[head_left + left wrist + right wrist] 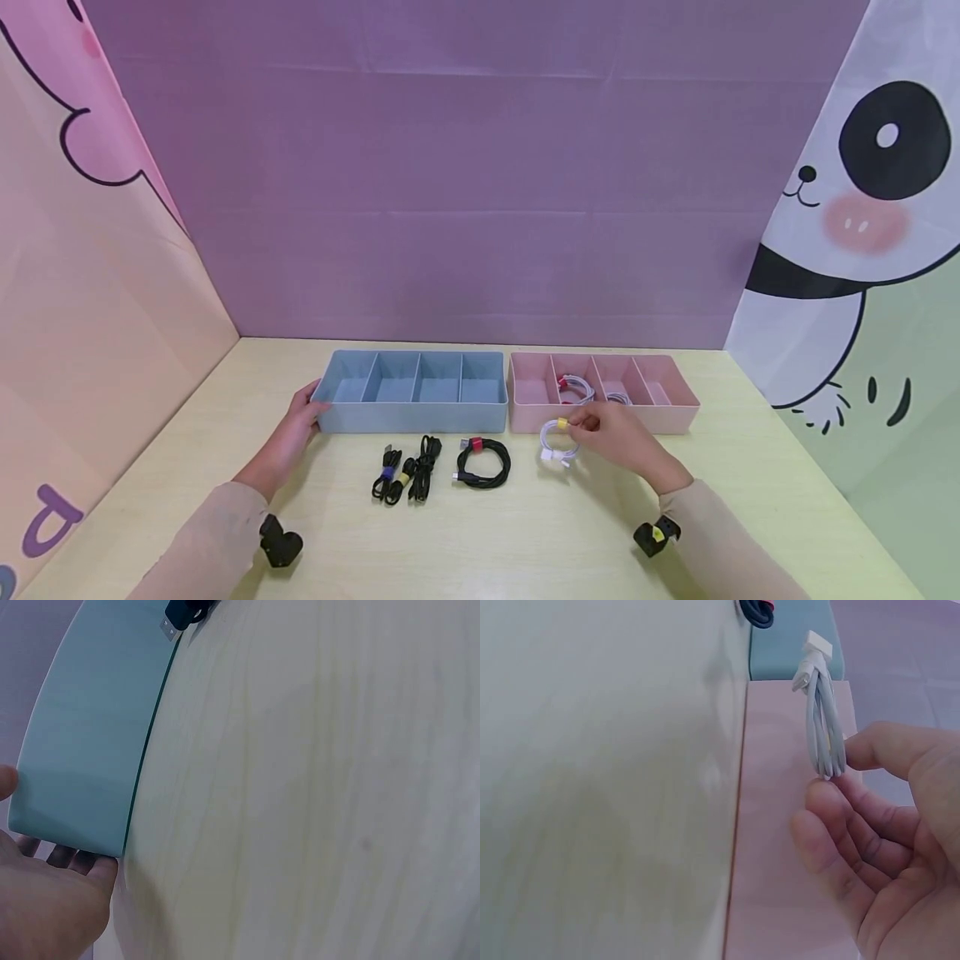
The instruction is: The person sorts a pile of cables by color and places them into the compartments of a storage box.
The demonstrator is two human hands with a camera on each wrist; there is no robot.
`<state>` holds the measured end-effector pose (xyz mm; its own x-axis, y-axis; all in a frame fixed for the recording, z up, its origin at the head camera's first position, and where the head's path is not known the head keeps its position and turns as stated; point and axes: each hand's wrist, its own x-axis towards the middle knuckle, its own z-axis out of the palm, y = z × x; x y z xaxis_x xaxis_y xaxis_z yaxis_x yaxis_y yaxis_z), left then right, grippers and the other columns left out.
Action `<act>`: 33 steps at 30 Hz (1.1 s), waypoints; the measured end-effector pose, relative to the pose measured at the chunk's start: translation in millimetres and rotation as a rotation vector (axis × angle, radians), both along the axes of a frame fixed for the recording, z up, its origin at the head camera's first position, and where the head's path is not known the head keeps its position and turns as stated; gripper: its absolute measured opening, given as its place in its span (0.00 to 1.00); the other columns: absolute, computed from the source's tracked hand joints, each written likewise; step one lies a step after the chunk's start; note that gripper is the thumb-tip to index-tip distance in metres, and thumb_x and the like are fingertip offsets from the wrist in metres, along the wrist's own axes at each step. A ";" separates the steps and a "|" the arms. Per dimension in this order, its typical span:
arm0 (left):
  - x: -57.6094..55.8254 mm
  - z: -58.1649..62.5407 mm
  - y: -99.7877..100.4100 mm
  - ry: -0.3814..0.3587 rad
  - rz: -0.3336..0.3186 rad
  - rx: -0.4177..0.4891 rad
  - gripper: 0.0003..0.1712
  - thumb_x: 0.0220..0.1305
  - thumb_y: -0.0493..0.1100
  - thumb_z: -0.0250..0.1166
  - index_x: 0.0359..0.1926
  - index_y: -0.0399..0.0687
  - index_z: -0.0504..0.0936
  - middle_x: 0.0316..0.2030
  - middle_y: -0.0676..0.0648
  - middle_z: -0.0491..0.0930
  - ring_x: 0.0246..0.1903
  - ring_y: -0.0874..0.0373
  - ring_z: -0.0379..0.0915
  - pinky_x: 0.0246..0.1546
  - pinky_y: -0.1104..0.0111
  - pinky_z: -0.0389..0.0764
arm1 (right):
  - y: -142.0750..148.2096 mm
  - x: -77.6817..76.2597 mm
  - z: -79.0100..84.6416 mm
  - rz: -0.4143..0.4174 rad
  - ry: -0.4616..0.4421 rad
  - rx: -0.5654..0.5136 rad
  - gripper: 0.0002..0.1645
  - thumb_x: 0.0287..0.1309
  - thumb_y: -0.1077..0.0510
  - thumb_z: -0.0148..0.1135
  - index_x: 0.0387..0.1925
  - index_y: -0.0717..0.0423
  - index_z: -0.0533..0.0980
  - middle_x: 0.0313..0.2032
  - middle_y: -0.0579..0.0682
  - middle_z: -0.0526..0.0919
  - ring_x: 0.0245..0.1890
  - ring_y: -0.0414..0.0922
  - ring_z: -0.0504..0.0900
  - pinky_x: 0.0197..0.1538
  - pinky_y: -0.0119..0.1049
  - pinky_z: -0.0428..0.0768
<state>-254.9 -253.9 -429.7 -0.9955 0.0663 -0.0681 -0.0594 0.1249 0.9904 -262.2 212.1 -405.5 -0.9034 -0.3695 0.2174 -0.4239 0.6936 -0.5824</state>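
Note:
My right hand (618, 433) pinches a coiled white cable (825, 720) between thumb and fingertips, in front of the pink divided box (607, 419). A yellow tie (562, 423) wraps the coil near the fingers, and its white plugs hang at the bottom. My left hand (296, 425) grips the left end of the blue divided box (412, 418), the thumb over its rim and the fingers against its end wall. Inside the pink box, a white cable with a red tie (576, 386) lies in the second compartment from the left, and another pale cable (618, 398) in the third.
In front of the blue box lie several bundled black cables (425, 468), one with a purple tie (387, 472) and one with a yellow tie. Right of them is a black coil with a red tie (483, 463). A purple backdrop (480, 183) stands behind the table (480, 550).

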 end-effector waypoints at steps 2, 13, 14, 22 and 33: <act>0.6 0.1 0.2 0.001 0.001 0.000 0.39 0.76 0.38 0.38 0.77 0.39 0.27 0.76 0.31 0.29 0.74 0.39 0.34 0.74 0.49 0.42 | -1.2 -0.3 2.5 -0.002 0.012 -0.011 0.03 0.59 0.61 0.67 0.33 0.57 0.85 0.29 0.42 0.83 0.30 0.39 0.78 0.35 0.32 0.78; -0.5 -0.1 -1.1 0.004 -0.007 -0.004 0.39 0.76 0.39 0.38 0.77 0.38 0.27 0.76 0.32 0.28 0.74 0.39 0.33 0.74 0.48 0.41 | -4.9 -10.2 11.3 0.000 0.052 -0.053 0.03 0.58 0.62 0.68 0.33 0.59 0.84 0.26 0.43 0.83 0.28 0.39 0.79 0.32 0.32 0.79; -0.6 -0.4 -1.2 0.005 -0.008 -0.001 0.39 0.76 0.38 0.38 0.77 0.38 0.27 0.76 0.32 0.29 0.74 0.39 0.33 0.74 0.48 0.42 | -5.4 -11.5 11.9 0.005 0.059 -0.059 0.02 0.58 0.63 0.68 0.33 0.59 0.84 0.26 0.43 0.83 0.28 0.39 0.79 0.32 0.32 0.79; -0.7 -1.6 -1.6 0.007 -0.012 0.010 0.39 0.76 0.39 0.38 0.77 0.39 0.27 0.76 0.32 0.30 0.73 0.39 0.36 0.74 0.48 0.42 | -11.2 -17.0 20.6 -0.004 0.091 -0.046 0.03 0.58 0.60 0.68 0.34 0.57 0.85 0.25 0.41 0.82 0.27 0.39 0.77 0.30 0.31 0.77; -0.9 -1.2 -1.3 0.010 -0.008 0.017 0.39 0.76 0.38 0.38 0.77 0.38 0.27 0.76 0.32 0.30 0.72 0.39 0.36 0.74 0.47 0.43 | -19.0 -24.0 31.3 -0.025 0.087 -0.038 0.10 0.58 0.55 0.71 0.34 0.60 0.84 0.28 0.43 0.84 0.30 0.39 0.80 0.37 0.35 0.80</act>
<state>-255.8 -255.1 -430.9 -0.9956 0.0753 -0.0565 -0.0481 0.1088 0.9929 -286.2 193.1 -374.3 -0.8892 -0.3374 0.3089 -0.4571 0.6827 -0.5701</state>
